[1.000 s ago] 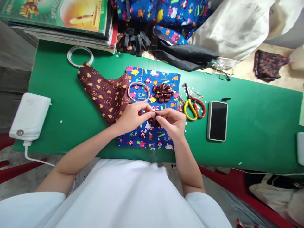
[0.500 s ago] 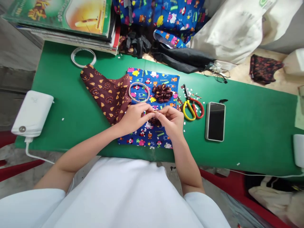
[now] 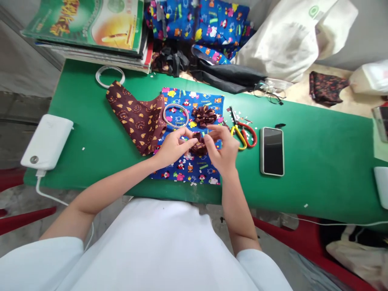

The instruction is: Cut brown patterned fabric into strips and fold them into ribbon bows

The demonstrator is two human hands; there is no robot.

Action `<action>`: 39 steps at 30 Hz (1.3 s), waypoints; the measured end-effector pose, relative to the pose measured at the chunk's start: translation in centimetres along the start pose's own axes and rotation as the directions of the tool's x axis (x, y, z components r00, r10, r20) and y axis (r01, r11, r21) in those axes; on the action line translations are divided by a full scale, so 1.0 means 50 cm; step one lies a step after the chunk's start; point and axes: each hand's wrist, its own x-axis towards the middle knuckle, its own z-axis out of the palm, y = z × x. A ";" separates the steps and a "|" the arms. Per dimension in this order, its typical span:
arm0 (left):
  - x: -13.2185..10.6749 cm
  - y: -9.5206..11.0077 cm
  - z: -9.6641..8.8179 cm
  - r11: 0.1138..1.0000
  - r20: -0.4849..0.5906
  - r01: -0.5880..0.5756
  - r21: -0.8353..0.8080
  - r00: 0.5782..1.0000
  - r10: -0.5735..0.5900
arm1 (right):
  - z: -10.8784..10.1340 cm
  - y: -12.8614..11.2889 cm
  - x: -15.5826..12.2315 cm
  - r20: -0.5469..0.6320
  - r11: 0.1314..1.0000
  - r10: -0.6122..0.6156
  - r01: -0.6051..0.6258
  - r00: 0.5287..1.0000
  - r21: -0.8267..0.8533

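Observation:
My left hand (image 3: 174,148) pinches a small brown gathered fabric flower (image 3: 199,148) between thumb and fingers. On its other side is my right hand (image 3: 223,148), its thumb and forefinger apart at the flower's right edge; whether the thumb touches it I cannot tell. Just beyond the hands, a second brown fabric flower (image 3: 205,116) lies on a blue cartoon-print cloth (image 3: 209,98). A clear ring-shaped coil (image 3: 164,118) rests on the cloth's left part. Brown patterned fabric (image 3: 133,115) is spread to the left.
Scissors (image 3: 243,135) with red and yellow handles lie right of the cloth among paper bits. A phone (image 3: 272,151) is further right. A white power bank (image 3: 47,141) stands left, books (image 3: 91,28) at back left. White bags (image 3: 281,40) and a white coil (image 3: 100,83) sit behind.
My hands were together at the flower; my right hand has drawn back slightly and its fingers have parted. More of the flower shows. The view has shifted a little.

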 end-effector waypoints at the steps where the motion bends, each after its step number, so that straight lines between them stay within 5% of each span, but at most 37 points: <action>1: 0.001 0.001 -0.001 1.000 0.007 0.019 -0.023 1.000 -0.019 | -0.022 0.013 -0.003 -0.027 0.994 -0.018 0.015 0.999 -0.105; 6: 0.006 0.016 -0.006 0.993 0.003 0.082 -0.084 0.997 -0.082 | -0.182 0.141 -0.055 -0.239 0.842 0.136 -0.239 0.961 -0.483; 10: 0.008 0.021 -0.008 0.995 0.008 0.078 -0.068 0.997 -0.078 | -0.287 0.253 -0.138 -0.470 0.518 0.418 -0.629 0.777 -0.580; 14: 0.007 0.018 -0.009 0.996 0.012 0.046 -0.075 0.999 -0.045 | -0.320 0.287 -0.206 -0.412 0.396 0.647 -0.744 0.642 -0.538; 18: 0.004 0.021 -0.010 0.995 0.005 0.026 -0.101 1.000 -0.025 | -0.322 0.272 -0.220 -0.369 0.343 0.741 -0.788 0.561 -0.511; 23: 0.003 0.027 -0.016 0.998 -0.022 0.018 -0.057 1.000 -0.019 | -0.313 0.273 -0.203 -0.415 0.319 0.732 -0.810 0.541 -0.492; 29: 0.007 0.024 -0.023 0.999 -0.033 -0.012 -0.044 0.999 0.011 | -0.304 0.299 -0.204 -0.454 0.349 0.672 -0.792 0.584 -0.502; 39: 0.008 0.026 -0.022 0.999 -0.042 -0.023 -0.042 0.999 0.021 | -0.307 0.297 -0.202 -0.440 0.371 0.685 -0.798 0.581 -0.476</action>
